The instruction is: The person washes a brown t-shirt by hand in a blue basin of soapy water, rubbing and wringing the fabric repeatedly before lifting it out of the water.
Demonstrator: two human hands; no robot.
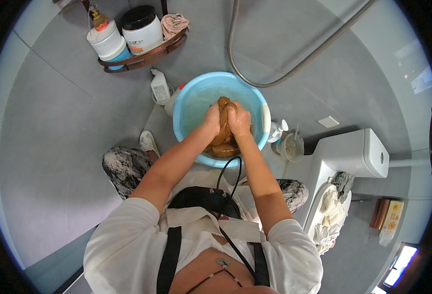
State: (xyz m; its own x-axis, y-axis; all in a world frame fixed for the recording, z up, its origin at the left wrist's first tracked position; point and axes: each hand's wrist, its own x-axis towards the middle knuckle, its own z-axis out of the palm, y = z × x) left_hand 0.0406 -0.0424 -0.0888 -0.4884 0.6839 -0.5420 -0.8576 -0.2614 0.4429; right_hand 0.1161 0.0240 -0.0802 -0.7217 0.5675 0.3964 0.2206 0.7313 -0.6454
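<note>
A light blue plastic basin [186,98] holding water stands on the grey floor in front of me. Over it, my left hand [211,119] and my right hand [240,121] both grip a wet brown cloth [223,142], bunched up between them. The cloth's upper end pokes out above my fingers and its lower part hangs down into the basin near the front rim. My forearms reach forward from the lower edge of the head view.
A corner shelf [142,56] at the back holds white jars, a bottle and a pink rag. A white spray bottle [159,87] stands left of the basin, a pump bottle [277,130] and a clear cup [292,146] to its right. A white toilet [353,157] with cloths on it sits at right. A metal shower hose [274,73] loops behind.
</note>
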